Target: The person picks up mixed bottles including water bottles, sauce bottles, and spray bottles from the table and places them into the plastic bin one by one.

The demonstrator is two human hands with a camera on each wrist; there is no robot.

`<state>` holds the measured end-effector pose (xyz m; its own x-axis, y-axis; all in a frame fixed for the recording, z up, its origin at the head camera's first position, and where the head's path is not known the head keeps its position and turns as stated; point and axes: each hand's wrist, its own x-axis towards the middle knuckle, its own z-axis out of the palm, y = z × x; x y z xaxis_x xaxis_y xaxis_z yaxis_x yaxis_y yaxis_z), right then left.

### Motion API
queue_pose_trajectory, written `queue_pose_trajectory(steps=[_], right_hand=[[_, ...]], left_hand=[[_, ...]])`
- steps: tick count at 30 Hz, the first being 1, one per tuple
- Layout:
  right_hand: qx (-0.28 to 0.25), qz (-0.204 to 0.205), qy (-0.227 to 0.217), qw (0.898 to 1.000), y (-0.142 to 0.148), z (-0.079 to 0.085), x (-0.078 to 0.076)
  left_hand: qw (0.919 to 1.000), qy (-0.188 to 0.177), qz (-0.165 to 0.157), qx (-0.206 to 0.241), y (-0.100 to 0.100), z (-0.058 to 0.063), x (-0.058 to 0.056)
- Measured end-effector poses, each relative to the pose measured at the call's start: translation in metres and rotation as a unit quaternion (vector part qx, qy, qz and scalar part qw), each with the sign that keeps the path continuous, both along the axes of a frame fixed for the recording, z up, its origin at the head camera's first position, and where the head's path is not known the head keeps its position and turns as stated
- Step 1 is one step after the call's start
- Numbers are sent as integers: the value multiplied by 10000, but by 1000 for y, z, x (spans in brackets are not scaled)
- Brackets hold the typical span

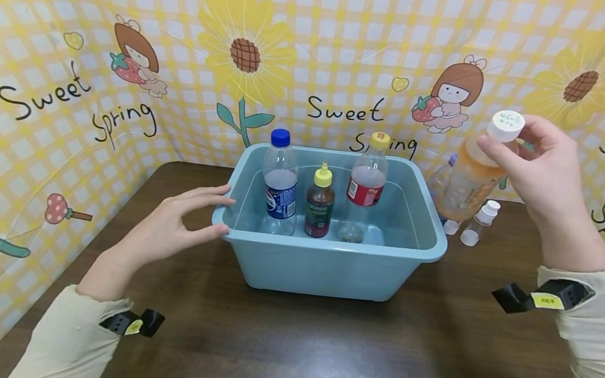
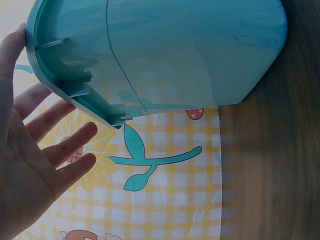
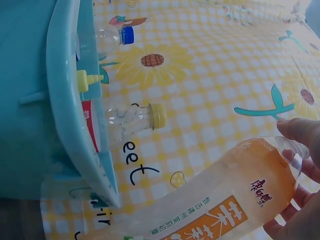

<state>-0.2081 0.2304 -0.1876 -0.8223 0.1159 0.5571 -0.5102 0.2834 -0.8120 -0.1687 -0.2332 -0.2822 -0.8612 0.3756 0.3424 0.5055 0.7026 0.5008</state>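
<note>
My left hand rests its fairly straight fingertips against the left rim of a blue plastic tub, its thumb at the front corner. To the right of the tub and raised above the table, my right hand grips an orange-labelled plastic drink bottle near its neck, just below the white cap. The bottle tilts, base toward the tub. Inside the tub stand a blue-capped bottle, a small dark sauce bottle with a yellow nozzle, and a red-labelled bottle with a yellow cap.
Behind the held bottle, a clear bottle with a blue-purple cap is partly hidden. A small white-capped spray bottle stands on the dark wooden table. A yellow checked cloth hangs at the back and sides.
</note>
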Motion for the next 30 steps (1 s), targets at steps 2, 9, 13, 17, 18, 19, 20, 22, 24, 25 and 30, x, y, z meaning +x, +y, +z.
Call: queue_pose_trajectory(steps=[2, 9, 13, 17, 18, 19, 20, 22, 24, 25, 30], right_hand=[[-66, 86, 73, 9999, -2, 1, 1], [222, -8, 381, 9990, -10, 7, 6], [367, -8, 568, 9977, -16, 12, 9], [686, -46, 658, 9955, -22, 17, 14], [775, -58, 669, 9947, -24, 18, 15], [819, -43, 681, 9943, -25, 19, 16], [856, -24, 694, 9939, -26, 20, 17], [878, 26, 722, 9935, -28, 22, 18], [907, 92, 796, 9926, -31, 23, 18], [910, 131, 839, 9922, -32, 23, 18], [1001, 313, 1079, 9886, -38, 25, 19]], left_hand=[[10000, -6, -14, -5, 0, 0, 0], [10000, -40, 67, 23, 0, -1, -1], [9999, -78, 106, 43, 0, -2, -1], [9998, -114, 121, 48, 0, -2, -1], [9998, -122, 126, 49, 0, -1, -1], [9998, -127, 129, 51, 0, -1, -1], [9998, -138, 134, 54, 0, -1, -1], [9998, -138, 135, 59, 0, -1, -1], [9998, -123, 127, 55, 0, -1, -1], [9999, -113, 120, 53, 0, -1, 0], [9999, -79, 98, 31, 0, -1, -1]])
